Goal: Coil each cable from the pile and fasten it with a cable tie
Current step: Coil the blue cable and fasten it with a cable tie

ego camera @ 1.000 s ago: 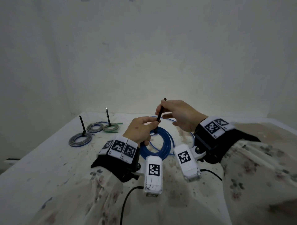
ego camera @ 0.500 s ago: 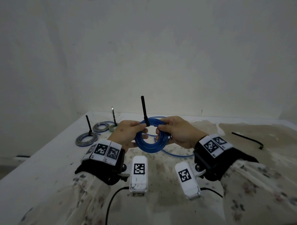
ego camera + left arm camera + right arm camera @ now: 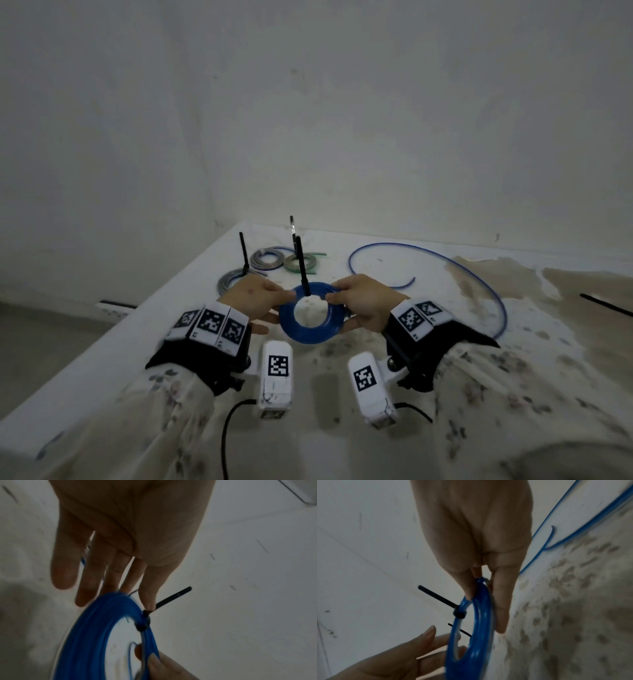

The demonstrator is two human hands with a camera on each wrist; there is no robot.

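Both hands held the blue cable coil (image 3: 310, 320) above the white table (image 3: 394, 274). The left hand (image 3: 255, 301) pinched the coil's left rim between thumb and forefinger, its other fingers extended. The right hand (image 3: 364, 305) gripped the right rim, thumb on one face and fingers along the other. A black cable tie (image 3: 302, 265) was cinched round the coil's top, its tail pointing upward. Three tied coils (image 3: 270, 262) lay at the table's far left; a loose blue cable (image 3: 445, 260) and a spare black cable tie (image 3: 606, 305) lay to the right.
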